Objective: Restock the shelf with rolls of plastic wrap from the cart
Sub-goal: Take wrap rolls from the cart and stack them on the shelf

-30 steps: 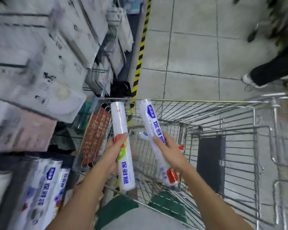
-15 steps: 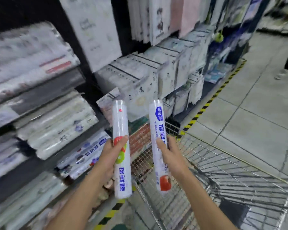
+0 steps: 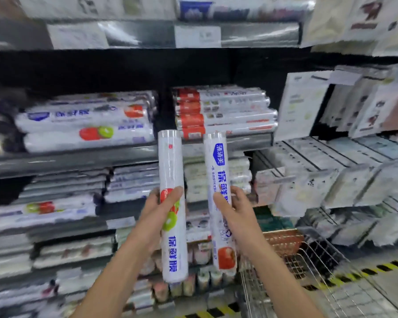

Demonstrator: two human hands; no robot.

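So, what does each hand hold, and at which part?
The left hand grips one roll of plastic wrap around its middle; the right hand grips a second roll around its middle, both upright.

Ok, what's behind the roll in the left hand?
The left hand holds the plastic wrap roll upright in front of the grey shelf edge and blurred stacked packs. Whatever sits directly behind the roll is covered.
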